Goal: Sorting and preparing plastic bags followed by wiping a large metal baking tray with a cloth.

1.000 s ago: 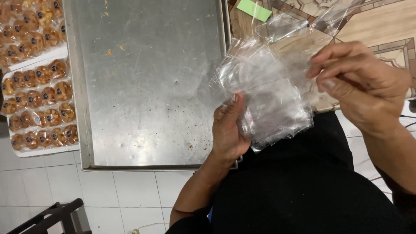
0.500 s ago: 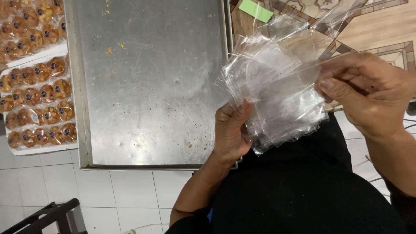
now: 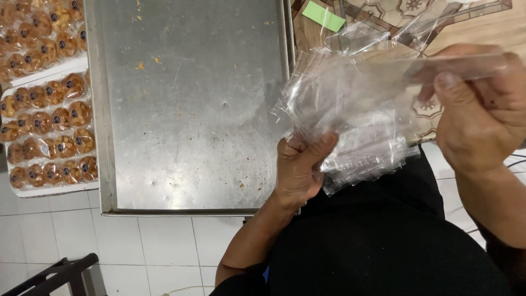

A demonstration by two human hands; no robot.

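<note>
My left hand point(image 3: 300, 167) grips the lower edge of a stack of clear plastic bags point(image 3: 350, 118), thumb pressed on top. My right hand point(image 3: 479, 112) pinches the top bag of the stack at its upper right corner, fingers closed on the film. The stack hangs in the air just right of a large bare metal tray point(image 3: 186, 104), which carries a few crumbs.
Packed round cookies in clear wrappers point(image 3: 46, 129) fill white trays at the left. A green paper slip point(image 3: 324, 15) lies on the wooden patterned surface point(image 3: 471, 22) at the top right. White floor tiles point(image 3: 137, 241) and a dark frame point(image 3: 55, 277) show below.
My right hand has drawn the top bag to the right, away from the stack. My left hand has shifted slightly to the right with the stack.
</note>
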